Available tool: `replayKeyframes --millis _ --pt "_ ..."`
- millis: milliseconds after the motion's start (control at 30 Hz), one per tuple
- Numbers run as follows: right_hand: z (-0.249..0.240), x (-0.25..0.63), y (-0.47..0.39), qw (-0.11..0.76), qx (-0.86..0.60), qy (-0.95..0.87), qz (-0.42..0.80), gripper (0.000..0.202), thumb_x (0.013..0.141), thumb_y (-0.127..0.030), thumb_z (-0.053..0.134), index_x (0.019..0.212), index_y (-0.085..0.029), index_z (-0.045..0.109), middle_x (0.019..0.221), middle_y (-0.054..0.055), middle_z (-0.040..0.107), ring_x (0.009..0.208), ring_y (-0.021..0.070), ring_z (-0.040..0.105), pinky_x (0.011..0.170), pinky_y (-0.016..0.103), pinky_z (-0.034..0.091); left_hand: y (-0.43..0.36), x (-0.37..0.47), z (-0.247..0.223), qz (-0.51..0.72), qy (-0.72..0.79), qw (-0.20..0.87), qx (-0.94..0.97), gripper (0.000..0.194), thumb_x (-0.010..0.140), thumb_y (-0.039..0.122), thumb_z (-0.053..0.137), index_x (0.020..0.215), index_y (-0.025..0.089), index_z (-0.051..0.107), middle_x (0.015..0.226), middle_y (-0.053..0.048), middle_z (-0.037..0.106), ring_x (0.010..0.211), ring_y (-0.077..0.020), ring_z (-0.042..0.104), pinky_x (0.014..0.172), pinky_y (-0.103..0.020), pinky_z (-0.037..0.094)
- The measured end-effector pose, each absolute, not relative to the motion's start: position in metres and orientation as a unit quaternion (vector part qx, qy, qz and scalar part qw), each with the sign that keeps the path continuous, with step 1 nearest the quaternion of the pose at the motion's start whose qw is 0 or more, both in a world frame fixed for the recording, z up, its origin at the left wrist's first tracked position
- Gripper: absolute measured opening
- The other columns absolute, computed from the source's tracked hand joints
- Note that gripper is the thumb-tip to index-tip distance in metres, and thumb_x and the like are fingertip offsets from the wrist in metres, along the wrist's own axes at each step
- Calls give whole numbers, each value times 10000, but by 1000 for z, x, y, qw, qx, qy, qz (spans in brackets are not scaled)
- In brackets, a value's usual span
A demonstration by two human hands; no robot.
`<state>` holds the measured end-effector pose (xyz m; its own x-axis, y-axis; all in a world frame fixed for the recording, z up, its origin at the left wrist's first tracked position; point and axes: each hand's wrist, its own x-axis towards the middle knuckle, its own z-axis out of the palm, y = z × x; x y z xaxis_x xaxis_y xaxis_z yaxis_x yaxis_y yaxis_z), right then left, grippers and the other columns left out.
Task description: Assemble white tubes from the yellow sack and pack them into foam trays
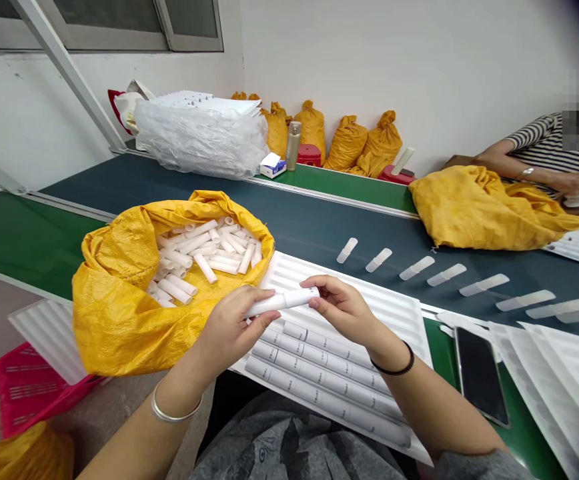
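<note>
My left hand (pixel 239 317) is closed around one end of a white tube (pixel 283 301), while my right hand (pixel 342 303) pinches its other end. A joint line runs around the tube between the hands. Below them, a white corrugated tray (pixel 394 303) bears rows of similar tubes (pixel 319 370) with small dark print. To the left, a yellow woven sack (pixel 119 293) stands open, filled with loose white tubes (pixel 204 250). My fingers partly cover both ends of the held tube.
Translucent pieces (pixel 447 275) lie in a row along the dark conveyor belt (pixel 314 230). A phone (pixel 480 373) and stacked trays (pixel 559 380) are at right. Across the belt, a person in a striped sleeve (pixel 534 133) sits by a yellow sack (pixel 474 207). A plastic-wrapped stack (pixel 199 137) stands behind.
</note>
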<state>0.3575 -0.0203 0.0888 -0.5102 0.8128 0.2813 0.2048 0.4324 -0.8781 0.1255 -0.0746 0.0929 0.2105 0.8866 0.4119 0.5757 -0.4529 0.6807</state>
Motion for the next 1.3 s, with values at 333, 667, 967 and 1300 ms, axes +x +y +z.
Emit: replayKeyframes --millis 333,667,967,1300 --pt "96 367 -19 356 -251 -854 283 271 914 -216 531 1184 -236 538 1031 70 658 917 171 617 815 302 487 -71 133 80 386 490 485 613 330 806 431 638 1009 178 698 839 -33 686 756 -188 616 637 -251 466" --pt "69 356 -25 401 -272 -813 323 240 926 -232 488 1154 -262 561 964 60 650 835 179 616 727 302 506 -75 145 92 378 483 397 682 430 847 393 600 1224 187 608 1107 -80 670 998 -223 609 903 -313 451" --pt "47 357 -19 235 -272 -907 221 250 867 -241 573 1108 -223 638 944 96 658 876 216 621 786 346 503 -85 142 81 251 519 351 738 622 833 398 595 1404 234 412 1343 -121 541 1219 -291 511 1025 -404 387" --pt "34 357 119 127 -641 -746 130 257 913 -258 469 1051 -96 613 972 148 645 896 221 613 776 322 474 -33 55 66 157 751 31 641 366 855 107 353 1102 115 623 1161 -204 566 1110 -324 512 950 -479 397"
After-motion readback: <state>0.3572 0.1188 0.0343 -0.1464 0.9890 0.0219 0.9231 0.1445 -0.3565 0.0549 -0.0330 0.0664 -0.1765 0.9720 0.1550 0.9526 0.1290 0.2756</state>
